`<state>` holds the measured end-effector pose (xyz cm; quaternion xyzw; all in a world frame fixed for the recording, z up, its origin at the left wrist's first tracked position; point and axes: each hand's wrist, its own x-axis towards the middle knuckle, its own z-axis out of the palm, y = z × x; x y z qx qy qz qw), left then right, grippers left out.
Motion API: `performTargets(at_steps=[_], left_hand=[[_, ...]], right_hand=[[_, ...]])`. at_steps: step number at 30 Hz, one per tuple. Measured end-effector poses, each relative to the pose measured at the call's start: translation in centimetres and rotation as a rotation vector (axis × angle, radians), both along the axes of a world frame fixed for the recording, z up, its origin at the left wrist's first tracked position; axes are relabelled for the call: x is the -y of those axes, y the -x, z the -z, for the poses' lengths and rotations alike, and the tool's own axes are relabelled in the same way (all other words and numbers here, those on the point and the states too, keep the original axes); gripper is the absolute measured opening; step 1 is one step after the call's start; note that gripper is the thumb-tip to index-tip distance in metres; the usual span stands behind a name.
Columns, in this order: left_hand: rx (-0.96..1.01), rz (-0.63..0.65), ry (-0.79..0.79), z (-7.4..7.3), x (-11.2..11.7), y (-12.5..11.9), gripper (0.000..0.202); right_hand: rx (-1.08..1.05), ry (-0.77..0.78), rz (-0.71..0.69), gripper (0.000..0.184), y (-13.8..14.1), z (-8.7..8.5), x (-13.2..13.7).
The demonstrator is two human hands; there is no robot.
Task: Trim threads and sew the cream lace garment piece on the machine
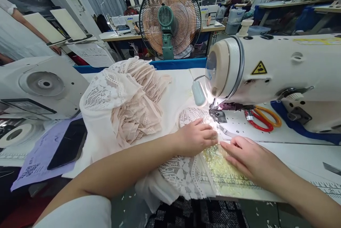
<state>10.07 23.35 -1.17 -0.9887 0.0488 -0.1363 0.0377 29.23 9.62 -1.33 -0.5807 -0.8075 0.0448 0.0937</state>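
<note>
My left hand (198, 138) lies on a pale lace fabric piece (182, 174), fingers stretched across it just in front of the sewing machine's presser foot (217, 115). To its right, my right hand (247, 155) has its fingers extended, the fingertips at the fabric's right edge beside a yellowish patch (217, 160) on the table. A gap shows between its thumb and index finger. The lace runs up to the lit needle area of the white sewing machine (277, 68), and its lower end hangs over the table's front edge.
A heap of cream lace pieces (133, 103) sits left of the needle. Red-and-orange-handled scissors (263, 118) lie under the machine arm. At left are a dark phone (69, 144) and a purple paper (34, 164). A large fan (169, 20) stands behind the table.
</note>
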Motion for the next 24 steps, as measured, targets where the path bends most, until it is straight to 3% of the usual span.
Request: performTargets(at_steps=[8, 17, 20, 24], left_hand=[[0.014, 0.003, 0.061, -0.2, -2.1, -0.5, 0.028], [-0.032, -0.001, 0.078, -0.1, -4.7, -1.1, 0.028], [-0.060, -0.011, 0.061, 0.0, -5.7, -1.4, 0.029], [-0.083, 0.009, 0.014, 0.1, -6.8, -1.9, 0.029]], right_hand=[[0.049, 0.060, 0.021, 0.038, -0.4, 0.4, -1.4], [0.295, 0.411, 0.177, 0.050, 1.3, -1.9, -3.6], [0.305, 0.391, 0.181, 0.051, 1.3, -1.6, -3.7], [0.216, 0.168, 0.140, 0.049, 0.6, -0.1, -3.3]])
